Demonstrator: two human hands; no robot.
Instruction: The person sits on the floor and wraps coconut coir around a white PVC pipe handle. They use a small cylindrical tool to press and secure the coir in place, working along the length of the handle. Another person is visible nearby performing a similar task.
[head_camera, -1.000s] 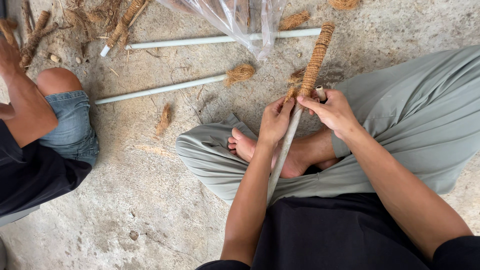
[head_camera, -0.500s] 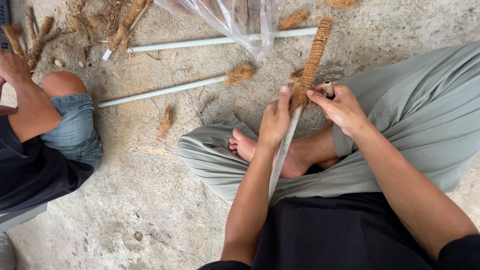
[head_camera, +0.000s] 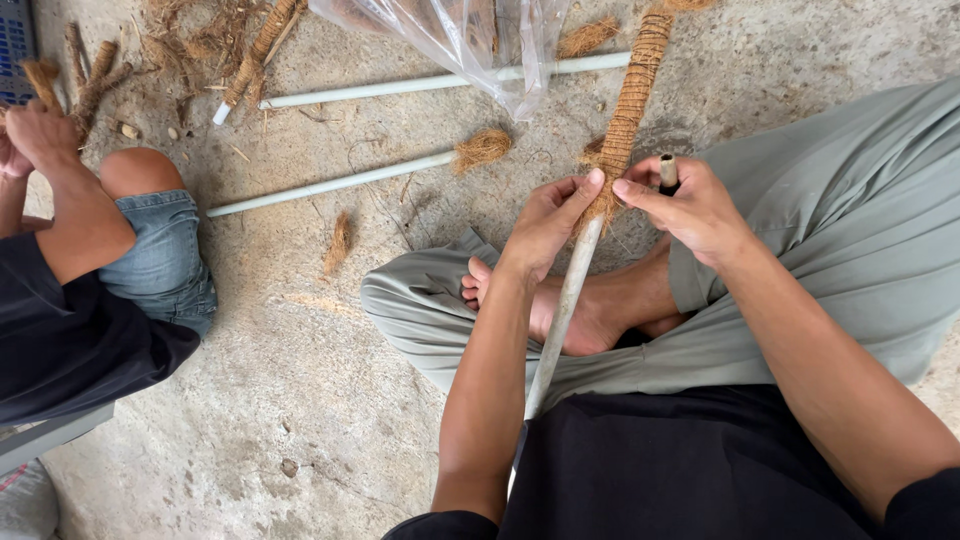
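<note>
While the left hand (head_camera: 545, 225) shifts up to pinch the coir wrap's (head_camera: 628, 95) frayed end, the right hand (head_camera: 690, 210) keeps gripping a small spool (head_camera: 668, 172) — winding advances down the pipe (head_camera: 560, 320) across the lap.

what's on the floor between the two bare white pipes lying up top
In the head view, between the upper pipe and the lower pipe lie bare concrete, thin stray fibres and a clear plastic bag's tip.

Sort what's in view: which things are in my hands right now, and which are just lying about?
In hand: left hand and right hand on the fibre-wrapped pipe; right hand also holds a small spool.

Lying about: two bare pipes, fibre tufts, plastic bag.
</note>
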